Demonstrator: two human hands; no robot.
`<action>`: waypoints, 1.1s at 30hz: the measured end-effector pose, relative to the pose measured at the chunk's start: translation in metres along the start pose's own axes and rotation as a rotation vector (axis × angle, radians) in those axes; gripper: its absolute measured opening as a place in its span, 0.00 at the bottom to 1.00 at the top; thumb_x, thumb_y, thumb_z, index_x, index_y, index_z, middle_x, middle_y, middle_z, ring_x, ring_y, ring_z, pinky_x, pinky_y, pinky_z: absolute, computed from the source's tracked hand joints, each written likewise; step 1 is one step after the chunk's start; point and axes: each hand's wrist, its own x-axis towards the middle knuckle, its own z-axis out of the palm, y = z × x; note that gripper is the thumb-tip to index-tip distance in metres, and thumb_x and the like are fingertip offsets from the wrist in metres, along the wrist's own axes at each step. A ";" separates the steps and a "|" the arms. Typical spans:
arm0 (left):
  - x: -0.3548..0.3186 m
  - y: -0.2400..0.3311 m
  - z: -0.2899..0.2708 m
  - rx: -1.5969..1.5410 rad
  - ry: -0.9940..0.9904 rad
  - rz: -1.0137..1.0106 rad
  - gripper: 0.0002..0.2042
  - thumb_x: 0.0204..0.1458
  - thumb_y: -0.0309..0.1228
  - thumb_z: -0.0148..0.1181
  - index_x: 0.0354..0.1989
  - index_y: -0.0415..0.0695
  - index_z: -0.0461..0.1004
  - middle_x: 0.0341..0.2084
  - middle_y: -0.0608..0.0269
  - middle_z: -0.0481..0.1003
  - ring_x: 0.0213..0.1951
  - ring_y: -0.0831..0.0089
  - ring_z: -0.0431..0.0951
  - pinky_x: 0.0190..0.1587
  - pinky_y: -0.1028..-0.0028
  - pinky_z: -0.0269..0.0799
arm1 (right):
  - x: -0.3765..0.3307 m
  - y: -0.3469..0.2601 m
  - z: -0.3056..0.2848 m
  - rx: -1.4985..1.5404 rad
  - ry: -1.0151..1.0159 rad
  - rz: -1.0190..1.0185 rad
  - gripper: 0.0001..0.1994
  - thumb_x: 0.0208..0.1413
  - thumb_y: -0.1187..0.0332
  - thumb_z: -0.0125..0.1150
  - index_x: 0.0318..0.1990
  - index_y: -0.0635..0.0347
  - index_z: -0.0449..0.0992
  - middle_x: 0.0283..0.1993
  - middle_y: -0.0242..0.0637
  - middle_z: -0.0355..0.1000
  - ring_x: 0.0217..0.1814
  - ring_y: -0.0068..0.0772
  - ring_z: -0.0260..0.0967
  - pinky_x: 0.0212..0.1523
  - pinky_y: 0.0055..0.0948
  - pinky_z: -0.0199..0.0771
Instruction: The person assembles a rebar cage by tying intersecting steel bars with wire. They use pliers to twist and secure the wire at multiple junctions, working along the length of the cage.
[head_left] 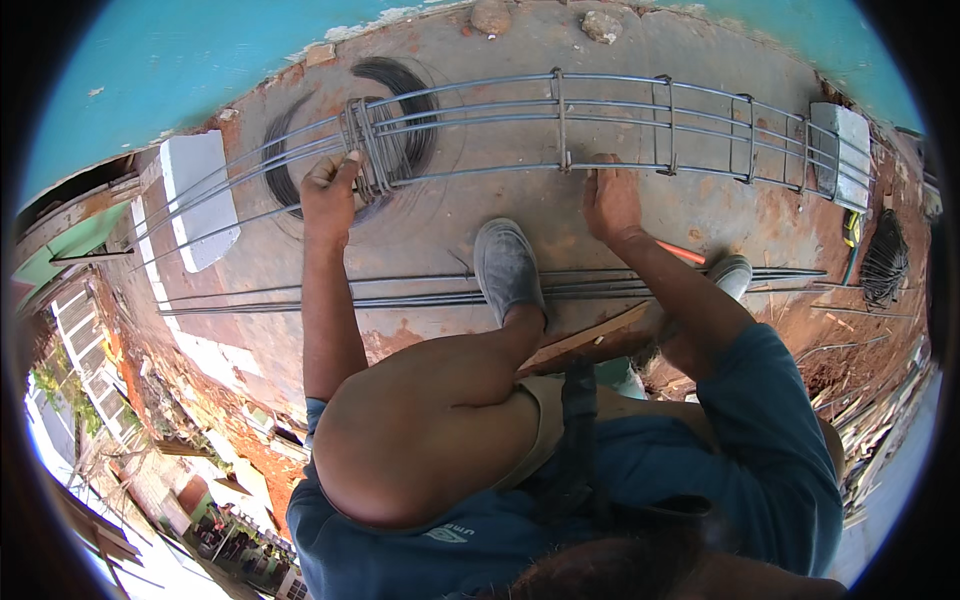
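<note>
A long cage of grey steel bars [470, 88] runs from left to right in front of me, with square stirrups [562, 125] spaced along its right part. Toward the left, a tight bundle of stirrups [368, 150] hangs around the bars. My left hand [328, 200] is closed at the near left edge of that bundle, its thumb on top. At the nearest bar, just right of a stirrup, my right hand [612, 205] has its fingers curled around the bar from below; some fingertips are hidden.
White blocks [200, 200] [840, 150] support both cage ends. Coiled dark wire [400, 85] lies behind the bundle. Loose bars [400, 300] lie under my shoe [508, 265]. An orange-handled tool [682, 251] rests by my right forearm. A turquoise wall [200, 60] bounds the far side.
</note>
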 end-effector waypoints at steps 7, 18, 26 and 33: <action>0.005 0.010 0.004 0.297 -0.133 0.067 0.12 0.66 0.34 0.68 0.41 0.35 0.85 0.30 0.69 0.82 0.33 0.80 0.75 0.38 0.75 0.70 | -0.084 -0.010 -0.044 0.459 -0.234 0.205 0.06 0.70 0.72 0.56 0.49 0.64 0.71 0.44 0.56 0.75 0.47 0.59 0.76 0.48 0.51 0.75; 0.015 -0.009 -0.014 0.185 -0.040 0.152 0.15 0.67 0.41 0.68 0.35 0.40 0.86 0.25 0.67 0.80 0.31 0.80 0.75 0.36 0.72 0.68 | -0.071 -0.035 -0.109 0.472 -0.432 0.199 0.12 0.74 0.61 0.60 0.48 0.62 0.81 0.30 0.50 0.74 0.33 0.46 0.75 0.41 0.44 0.75; 0.031 -0.001 -0.003 0.534 0.106 0.398 0.20 0.70 0.41 0.62 0.56 0.35 0.82 0.38 0.39 0.85 0.40 0.43 0.85 0.46 0.53 0.77 | -0.090 -0.024 -0.105 0.429 -0.428 0.171 0.12 0.73 0.63 0.61 0.41 0.64 0.78 0.30 0.52 0.73 0.31 0.50 0.73 0.38 0.46 0.74; 0.011 -0.007 0.012 0.388 0.129 0.287 0.16 0.73 0.36 0.56 0.55 0.35 0.80 0.33 0.47 0.84 0.36 0.51 0.83 0.43 0.57 0.76 | -0.094 -0.055 -0.112 0.503 -0.152 0.121 0.15 0.70 0.63 0.66 0.36 0.63 0.70 0.27 0.45 0.71 0.28 0.45 0.70 0.35 0.42 0.73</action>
